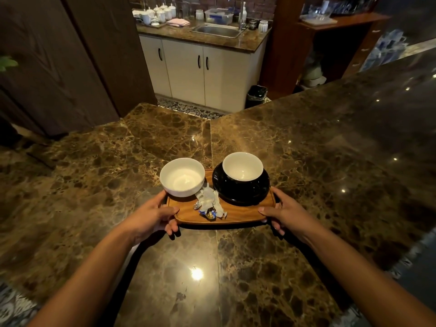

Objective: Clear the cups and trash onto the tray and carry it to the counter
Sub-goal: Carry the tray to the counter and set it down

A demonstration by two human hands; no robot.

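Nearest: left hand (154,217) and right hand (286,214) clamped on the short ends of wooden tray (238,214), thumbs on top, fingers curled under, over marble counter (330,149). Mid-tray: crumpled wrappers (210,202), light, apt to slide. Farther: white bowl (182,177) left, overhanging; white cup (243,166) on black saucer (240,187) right; probably fragile, top-heavy, best kept level.

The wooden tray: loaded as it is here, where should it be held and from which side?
By its two short ends, one hand from each side, as the left hand and right hand do. The wooden tray is long and shallow, with the white bowl overhanging its left end, the black-saucered cup at the right and wrappers between, so it must stay level.
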